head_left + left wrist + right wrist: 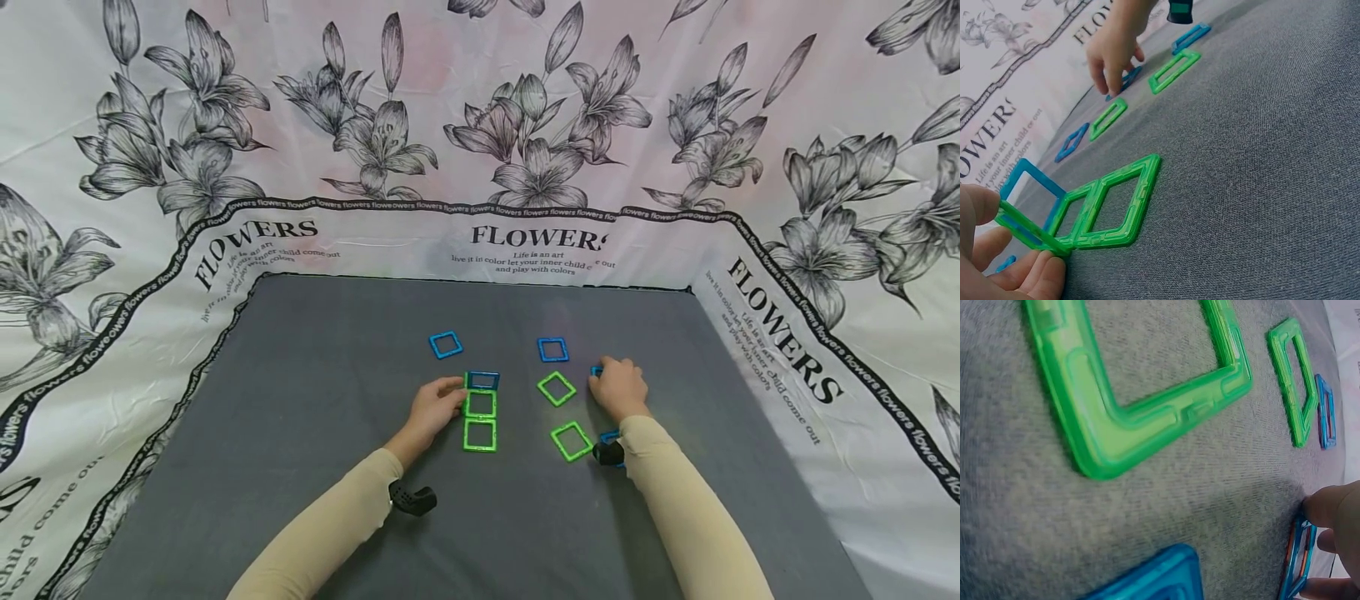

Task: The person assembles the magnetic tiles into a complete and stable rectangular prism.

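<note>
My left hand (437, 407) pinches a green magnetic tile (1032, 230), a square frame standing tilted along the left side of a small build. Two flat green magnetic tiles (480, 435) lie edge to edge in that build, and a blue magnetic tile (1038, 181) stands raised at its far end. Over to the right, my right hand (621, 390) grips a blue magnetic tile (1299, 556) by its edges, low at the cloth. Its fingers cover part of that tile in the head view.
Loose on the grey cloth (300, 400) lie two green tiles (557, 388) between the hands, a blue tile (553, 349) behind them and another blue tile (446, 344) farther left. One more blue tile (609, 437) is partly hidden by the right wrist's black camera (608, 453).
</note>
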The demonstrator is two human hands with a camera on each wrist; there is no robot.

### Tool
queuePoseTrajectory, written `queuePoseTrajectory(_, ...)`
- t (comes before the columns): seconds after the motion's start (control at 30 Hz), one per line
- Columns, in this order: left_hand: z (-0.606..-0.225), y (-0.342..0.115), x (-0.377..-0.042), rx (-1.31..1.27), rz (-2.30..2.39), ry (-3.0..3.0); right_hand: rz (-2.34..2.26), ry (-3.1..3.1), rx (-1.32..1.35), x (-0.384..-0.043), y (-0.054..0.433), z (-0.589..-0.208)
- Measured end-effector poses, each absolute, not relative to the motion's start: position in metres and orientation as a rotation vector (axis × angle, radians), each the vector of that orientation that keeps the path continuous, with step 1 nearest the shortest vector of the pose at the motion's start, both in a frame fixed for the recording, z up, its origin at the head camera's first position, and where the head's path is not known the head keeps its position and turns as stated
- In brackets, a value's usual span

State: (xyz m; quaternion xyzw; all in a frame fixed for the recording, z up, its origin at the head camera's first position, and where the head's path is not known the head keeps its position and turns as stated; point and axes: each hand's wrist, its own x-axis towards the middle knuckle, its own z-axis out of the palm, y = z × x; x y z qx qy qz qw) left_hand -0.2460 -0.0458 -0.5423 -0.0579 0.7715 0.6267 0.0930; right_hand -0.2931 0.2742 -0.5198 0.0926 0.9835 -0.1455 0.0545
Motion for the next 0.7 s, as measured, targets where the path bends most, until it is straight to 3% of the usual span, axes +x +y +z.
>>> queuePoseTrajectory(0.7, -0.543, -0.047, -0.246, -0.136, 1.834, 2.322, -0.457, 3.062, 0.15, -0.29, 0.278, -0.511)
